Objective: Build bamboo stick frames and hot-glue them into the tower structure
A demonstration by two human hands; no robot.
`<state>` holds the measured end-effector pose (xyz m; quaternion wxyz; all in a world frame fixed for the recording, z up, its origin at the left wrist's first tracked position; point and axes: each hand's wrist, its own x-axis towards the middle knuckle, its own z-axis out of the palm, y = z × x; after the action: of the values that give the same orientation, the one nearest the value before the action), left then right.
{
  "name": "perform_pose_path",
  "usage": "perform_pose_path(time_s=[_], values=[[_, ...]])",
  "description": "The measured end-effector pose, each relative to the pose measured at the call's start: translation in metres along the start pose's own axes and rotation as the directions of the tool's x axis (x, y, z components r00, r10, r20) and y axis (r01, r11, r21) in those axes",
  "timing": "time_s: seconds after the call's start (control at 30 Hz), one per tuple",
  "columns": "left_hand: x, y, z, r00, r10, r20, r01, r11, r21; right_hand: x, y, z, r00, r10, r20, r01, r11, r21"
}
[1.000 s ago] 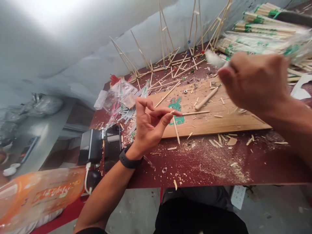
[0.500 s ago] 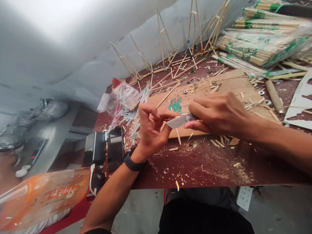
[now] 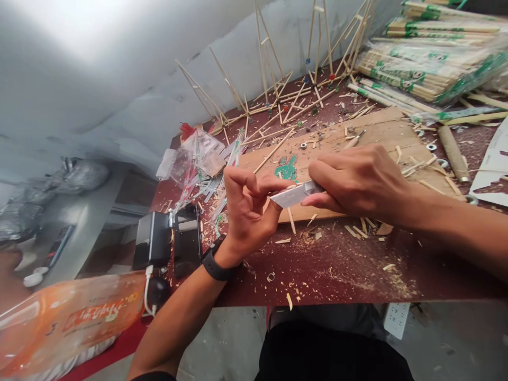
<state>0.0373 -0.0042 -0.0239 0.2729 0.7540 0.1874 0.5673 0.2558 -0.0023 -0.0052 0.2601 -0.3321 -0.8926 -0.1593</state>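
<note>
Head view, looking down: my right hand (image 3: 357,180) is curled tight around the dark handle of a flat, shiny grey metal knife (image 3: 291,196). Its blade points at my left hand (image 3: 252,211), and the tip sits right at my left thumb. My left hand is pinching a thin, pale wooden stick (image 3: 291,186) between thumb and pointing finger (only a little bit of it shows, because the blade and my other hand hide the rest). The stick is just behind the blade, above a long, flat, light brown wooden board (image 3: 391,129). Another short, pale piece of wood (image 3: 292,221) pokes out below the blade, over the near edge of the board. I cannot tell if the two are joined.

A green bunny-shaped picture (image 3: 288,168) is on the board, near my left fingers. The board lies on a dark red table (image 3: 337,280) with curly, pale wood bits all over it. By the wall stand tall, skinny frames made of pale sticks (image 3: 264,41). Far to the right is a pile of clear plastic packs with green print (image 3: 416,74), full of sticks. I have a black watch (image 3: 220,264) on my left wrist.
</note>
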Motion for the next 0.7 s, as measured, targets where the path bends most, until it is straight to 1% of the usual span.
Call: perform_pose_path(time_s=[0.03,0.07,0.1,0.13,0.17,0.2,0.23,0.27,0.3,0.33,0.4,0.43,0.47,0.5,0.57,0.63,0.7], values=[[0.000,0.001,0.001,1.000,-0.004,-0.006,0.004,1.000,-0.007,0.001,0.003,0.000,0.999,0.042,0.035,-0.041,0.999,-0.018],[0.000,0.002,0.001,1.000,-0.009,-0.006,0.009,1.000,-0.019,0.003,0.007,-0.001,0.991,0.115,0.071,-0.112,0.992,-0.050],[0.001,0.003,0.002,1.000,-0.010,-0.004,0.010,0.999,-0.032,0.004,0.015,-0.003,0.970,0.218,0.110,-0.208,0.973,-0.096],[0.002,0.005,0.001,1.000,-0.004,-0.005,0.004,0.999,-0.044,0.004,0.024,-0.006,0.930,0.342,0.136,-0.320,0.934,-0.159],[0.004,0.007,0.001,1.000,0.006,-0.011,-0.006,0.999,-0.050,0.004,0.034,-0.010,0.866,0.483,0.127,-0.447,0.863,-0.234],[0.005,0.008,-0.001,1.000,0.015,-0.023,-0.016,0.999,-0.051,0.003,0.044,-0.014,0.794,0.596,0.119,-0.543,0.784,-0.302],[0.007,0.007,-0.003,0.999,0.019,-0.044,-0.021,0.999,-0.047,0.002,0.051,-0.018,0.743,0.667,0.058,-0.610,0.709,-0.354],[0.008,0.006,-0.005,0.998,0.004,-0.056,-0.006,0.999,-0.043,0.000,0.056,-0.021,0.729,0.685,0.002,-0.639,0.681,-0.358],[0.009,0.004,-0.007,0.998,-0.016,-0.061,0.013,0.999,-0.042,-0.001,0.056,-0.022,0.747,0.663,-0.045,-0.641,0.700,-0.315],[0.009,0.001,-0.009,0.997,-0.041,-0.063,0.039,0.998,-0.040,-0.002,0.053,-0.021,0.798,0.600,-0.048,-0.592,0.768,-0.245],[0.008,-0.004,-0.012,0.995,-0.068,-0.072,0.066,0.997,-0.041,-0.004,0.037,-0.016,0.918,0.391,-0.057,-0.395,0.911,-0.116],[0.007,-0.006,-0.012,0.994,-0.069,-0.079,0.066,0.997,-0.041,-0.004,0.027,-0.012,0.958,0.283,-0.053,-0.286,0.956,-0.064],[0.006,-0.007,-0.011,0.995,-0.063,-0.081,0.060,0.997,-0.043,-0.004,0.018,-0.008,0.981,0.185,-0.052,-0.187,0.982,-0.026],[0.005,-0.008,-0.010,0.995,-0.057,-0.079,0.053,0.998,-0.045,-0.004,0.010,-0.004,0.993,0.110,-0.051,-0.110,0.994,0.003],[0.004,-0.007,-0.007,0.997,-0.046,-0.058,0.043,0.998,-0.050,-0.003,0.001,0.000,0.998,0.020,-0.062,-0.018,0.999,0.032],[0.003,-0.005,-0.005,0.999,-0.037,-0.035,0.035,0.998,-0.051,-0.003,0.000,0.001,0.997,-0.005,-0.074,0.008,0.999,0.039],[0.003,-0.004,-0.003,1.000,-0.017,-0.024,0.016,0.999,-0.037,-0.003,0.002,0.001,0.998,-0.002,-0.056,0.004,0.999,0.045]])
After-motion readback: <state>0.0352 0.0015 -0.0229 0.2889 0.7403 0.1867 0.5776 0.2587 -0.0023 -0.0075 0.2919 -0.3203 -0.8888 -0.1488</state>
